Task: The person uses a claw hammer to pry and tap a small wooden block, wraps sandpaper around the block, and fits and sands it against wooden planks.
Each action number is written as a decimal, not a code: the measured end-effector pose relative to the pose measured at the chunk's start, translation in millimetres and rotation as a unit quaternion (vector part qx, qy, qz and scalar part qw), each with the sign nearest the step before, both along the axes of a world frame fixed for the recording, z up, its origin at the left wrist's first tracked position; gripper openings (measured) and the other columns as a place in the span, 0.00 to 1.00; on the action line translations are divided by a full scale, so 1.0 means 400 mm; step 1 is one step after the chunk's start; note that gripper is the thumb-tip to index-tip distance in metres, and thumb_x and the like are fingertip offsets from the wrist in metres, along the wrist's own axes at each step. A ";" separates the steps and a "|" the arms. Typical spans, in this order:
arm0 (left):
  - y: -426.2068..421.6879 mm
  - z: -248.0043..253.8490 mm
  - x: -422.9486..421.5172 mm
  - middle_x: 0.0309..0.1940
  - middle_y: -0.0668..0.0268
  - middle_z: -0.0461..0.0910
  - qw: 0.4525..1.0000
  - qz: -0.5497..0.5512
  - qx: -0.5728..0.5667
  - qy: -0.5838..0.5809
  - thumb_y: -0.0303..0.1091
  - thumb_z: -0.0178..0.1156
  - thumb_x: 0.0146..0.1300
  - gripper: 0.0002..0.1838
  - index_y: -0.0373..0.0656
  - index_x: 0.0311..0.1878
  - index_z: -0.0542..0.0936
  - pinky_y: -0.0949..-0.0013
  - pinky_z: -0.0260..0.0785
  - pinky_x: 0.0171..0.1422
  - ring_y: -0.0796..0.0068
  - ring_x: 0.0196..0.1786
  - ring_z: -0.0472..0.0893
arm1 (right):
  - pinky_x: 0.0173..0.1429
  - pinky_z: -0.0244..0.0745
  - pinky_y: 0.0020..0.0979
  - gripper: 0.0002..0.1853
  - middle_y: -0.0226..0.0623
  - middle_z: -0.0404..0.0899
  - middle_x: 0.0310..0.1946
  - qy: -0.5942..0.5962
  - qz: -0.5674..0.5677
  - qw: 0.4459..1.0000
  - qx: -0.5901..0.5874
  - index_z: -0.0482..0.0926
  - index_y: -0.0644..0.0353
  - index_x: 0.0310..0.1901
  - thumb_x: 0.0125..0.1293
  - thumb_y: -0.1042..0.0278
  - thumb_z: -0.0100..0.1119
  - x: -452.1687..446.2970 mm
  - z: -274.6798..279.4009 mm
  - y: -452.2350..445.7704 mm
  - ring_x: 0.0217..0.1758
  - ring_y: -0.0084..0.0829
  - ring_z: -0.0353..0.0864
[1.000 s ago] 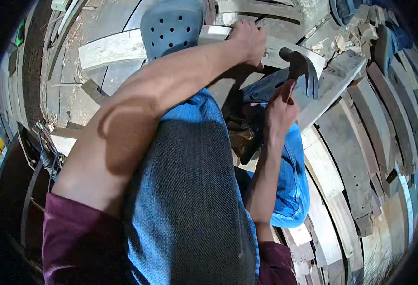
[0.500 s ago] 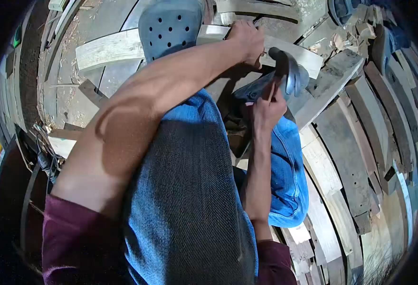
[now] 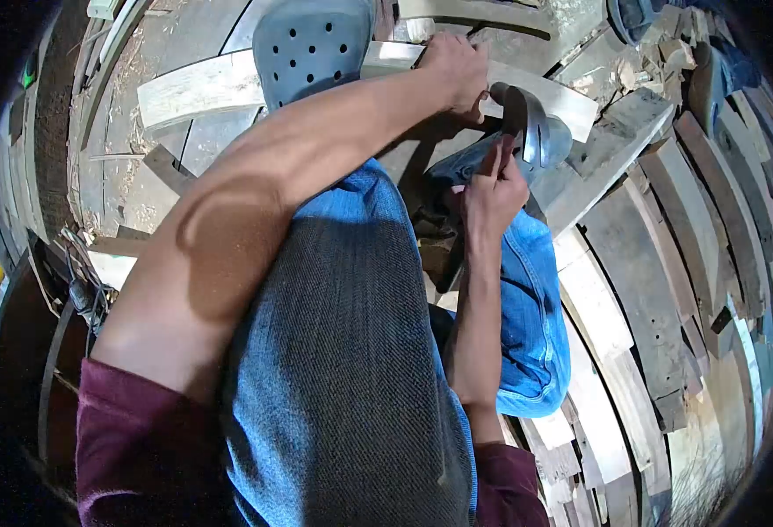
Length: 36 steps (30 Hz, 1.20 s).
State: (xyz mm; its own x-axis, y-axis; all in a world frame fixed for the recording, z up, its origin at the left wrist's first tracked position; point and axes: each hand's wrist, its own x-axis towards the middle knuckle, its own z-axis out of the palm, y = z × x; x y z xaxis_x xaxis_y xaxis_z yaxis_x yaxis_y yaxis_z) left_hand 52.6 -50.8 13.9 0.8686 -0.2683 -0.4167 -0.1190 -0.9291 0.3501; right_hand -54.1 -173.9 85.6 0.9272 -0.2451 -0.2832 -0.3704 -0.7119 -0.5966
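Observation:
My left hand (image 3: pixel 458 72) is closed against a long pale wooden board (image 3: pixel 202 86), its fingers curled round something mostly hidden; a small dark edge shows beside the knuckles. My right hand (image 3: pixel 495 195) grips a claw hammer (image 3: pixel 523 119) by its handle. The hammer's striking end is close beside my left hand, over the board, with its claw toward the right. A grey clog with holes (image 3: pixel 309 53) rests on the board left of my left hand. The other shoe (image 3: pixel 555 140) is partly hidden behind the hammer.
Stacked wooden planks and offcuts (image 3: pixel 637 272) fill the right side. A thick beam (image 3: pixel 610 154) lies near my right foot. Cables (image 3: pixel 83 285) hang at the left. Wood shavings (image 3: pixel 132 176) are scattered on the floor. Another shoe (image 3: pixel 707 88) shows at upper right.
The hammer head has shifted slightly up and left, nearer my left hand, and its tilt has changed a little. My left hand stays in about the same place on the board.

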 end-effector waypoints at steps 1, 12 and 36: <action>0.004 0.004 0.001 0.41 0.46 0.78 1.000 -0.005 -0.011 0.005 0.56 0.70 0.43 0.42 0.29 0.50 0.69 0.56 0.73 0.51 0.51 0.47 0.80 | 0.24 0.65 0.38 0.18 0.54 0.72 0.15 -0.003 0.009 1.000 0.001 0.77 0.73 0.26 0.66 0.63 0.56 -0.010 -0.013 -0.017 0.15 0.40 0.73; 0.005 -0.001 0.003 0.39 0.46 0.79 1.000 -0.010 -0.003 -0.010 0.54 0.70 0.43 0.39 0.30 0.49 0.70 0.57 0.75 0.47 0.52 0.44 0.81 | 0.23 0.65 0.38 0.18 0.54 0.72 0.15 -0.013 0.020 0.999 -0.049 0.77 0.73 0.25 0.66 0.65 0.56 0.011 0.023 0.025 0.15 0.43 0.74; 0.004 -0.004 -0.001 0.40 0.45 0.79 1.000 0.007 -0.009 -0.011 0.48 0.69 0.43 0.38 0.29 0.51 0.69 0.58 0.74 0.48 0.53 0.44 0.81 | 0.17 0.67 0.30 0.26 0.33 0.69 0.11 -0.060 0.057 0.997 0.002 0.75 0.69 0.27 0.72 0.51 0.50 -0.019 -0.041 -0.020 0.13 0.23 0.72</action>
